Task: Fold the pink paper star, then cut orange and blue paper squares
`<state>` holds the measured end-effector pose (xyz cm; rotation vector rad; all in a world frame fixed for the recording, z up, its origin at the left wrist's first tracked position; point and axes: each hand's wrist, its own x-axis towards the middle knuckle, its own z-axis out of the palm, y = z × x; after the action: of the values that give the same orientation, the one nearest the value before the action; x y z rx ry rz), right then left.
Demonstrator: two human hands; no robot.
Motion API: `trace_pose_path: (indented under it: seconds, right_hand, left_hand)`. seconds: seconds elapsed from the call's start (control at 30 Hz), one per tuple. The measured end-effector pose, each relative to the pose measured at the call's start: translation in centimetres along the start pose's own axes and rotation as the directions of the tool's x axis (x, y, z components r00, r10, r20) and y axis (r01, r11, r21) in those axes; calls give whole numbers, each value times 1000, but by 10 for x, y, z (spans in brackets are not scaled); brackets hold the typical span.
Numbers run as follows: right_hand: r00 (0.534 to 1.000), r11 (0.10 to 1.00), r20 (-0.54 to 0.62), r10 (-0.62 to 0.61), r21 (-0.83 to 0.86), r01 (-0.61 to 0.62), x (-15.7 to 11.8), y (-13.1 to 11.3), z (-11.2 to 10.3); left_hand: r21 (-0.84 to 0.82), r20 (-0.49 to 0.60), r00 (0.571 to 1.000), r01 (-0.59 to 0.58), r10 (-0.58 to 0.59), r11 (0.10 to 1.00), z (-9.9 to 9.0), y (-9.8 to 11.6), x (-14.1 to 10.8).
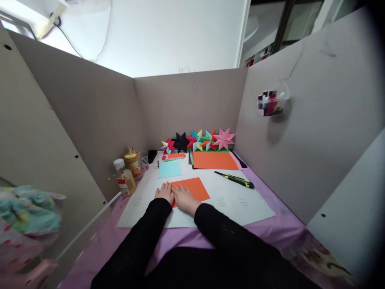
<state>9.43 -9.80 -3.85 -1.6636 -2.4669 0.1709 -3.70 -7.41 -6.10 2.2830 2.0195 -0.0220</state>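
Observation:
An orange sheet of paper lies on the white board in front of me. At its left edge my left hand rests flat, fingers stretched forward. My right hand lies on the sheet's left part, its fingertips touching or beside my left hand. Both hands press down and grip nothing. A light blue square of paper sits just beyond my left hand. To the right of the orange sheet lies a black and yellow utility knife.
Several folded paper stars stand along the back panel. Before them lies a stack of coloured paper. A white-capped bottle and a brown cup stand at left. Grey panels enclose the table; a clear container hangs on the right one.

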Motion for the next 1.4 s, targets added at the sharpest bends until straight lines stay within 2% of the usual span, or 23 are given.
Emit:
trace_pose_path:
  seconds: [0.1, 0.27, 0.33, 0.43, 0.53, 0.6, 0.67, 0.73, 0.87, 0.97, 1.07, 1.17, 1.27, 1.33, 1.4]
  right_hand:
    - [999, 998, 32, 28, 50, -30, -10, 11, 11]
    - [980, 980, 57, 190, 51, -193, -27, 77, 7]
    - [971, 972, 58, 231, 32, -233, -34, 98, 4]
    - [965, 966, 51, 259, -2, -259, -43, 112, 2]
    - [960, 961, 44, 276, -30, -275, -48, 114, 3]
    - [958, 958, 44, 284, -39, -283, -48, 113, 4]
    - [957, 957, 44, 288, -40, -287, -48, 113, 5]
    - [956, 957, 44, 289, -37, -288, -48, 113, 7]
    - [954, 956, 66, 293, -29, -292, -49, 119, 6]
    - [950, 954, 86, 301, -37, -299, -42, 118, 0]
    - [964, 966, 68, 256, -48, -253, -21, 94, -7]
    - [995, 995, -12, 97, -23, -97, 6, 50, -5]
    - [997, 1000, -77, -23, 15, 25, 24, 17, 6]
    - [993, 999, -115, -23, 24, 26, 26, 17, 13]
    - [990, 1000, -140, 10, 24, -6, 21, 35, 17]
  left_hand:
    - [16, -12, 1000, 0, 0, 1000, 1, -1, -1]
    - [42, -70, 997, -11, 14, 999, -12, 6, 4]
    - [36, -70, 996, -47, 49, 998, -19, 23, 8]
    - [-5, -89, 981, -175, 174, 985, -21, 67, 12]
    - [-48, -93, 955, -286, 281, 957, -11, 107, 9]
    - [-70, -47, 954, -299, 296, 952, -2, 117, 6]
    - [-79, 4, 959, -283, 284, 956, 4, 109, 3]
    - [-77, 34, 967, -248, 251, 966, 6, 89, 0]
    - [-56, 36, 987, -155, 157, 986, 2, 41, -7]
    - [-42, 20, 996, -84, 85, 996, 0, 22, -12]
    - [-32, 8, 999, -39, 39, 999, 1, 19, -13]
    - [-20, 9, 999, -30, 30, 999, 0, 21, -12]
    - [-3, 11, 999, -43, 43, 999, 0, 21, -12]
    - [14, -9, 999, -48, 48, 999, -2, 19, -11]
    - [31, -41, 998, -47, 49, 998, -4, 19, -6]
